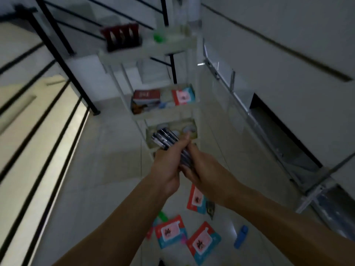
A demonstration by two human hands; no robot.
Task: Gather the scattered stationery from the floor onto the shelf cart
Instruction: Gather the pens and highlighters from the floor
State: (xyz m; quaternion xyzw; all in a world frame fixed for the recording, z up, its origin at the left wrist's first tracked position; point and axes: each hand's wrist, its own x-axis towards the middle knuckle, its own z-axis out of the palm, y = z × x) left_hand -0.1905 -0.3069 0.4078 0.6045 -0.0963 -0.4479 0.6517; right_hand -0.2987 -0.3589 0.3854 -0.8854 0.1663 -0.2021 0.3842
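Both my hands hold a bundle of dark pens (165, 138) in front of the white shelf cart (184, 112). My left hand (167, 166) grips the bundle from the left and my right hand (203, 169) wraps it from the right. The pens' upper ends stick out over the cart's lower tray (153, 148). The middle tray holds a red box (147, 95) and a red-and-blue card pack (183, 96). On the floor below lie three similar card packs (170, 231) (203, 241) (196, 198), a blue item (241, 237) and a green item (163, 216).
The cart's top tray (153, 48) carries a dark red holder (122, 36) and a green object (158, 36). Black stair railings (57, 54) run along the left. A white wall and metal frame pieces (230, 77) stand on the right. The floor is pale tile.
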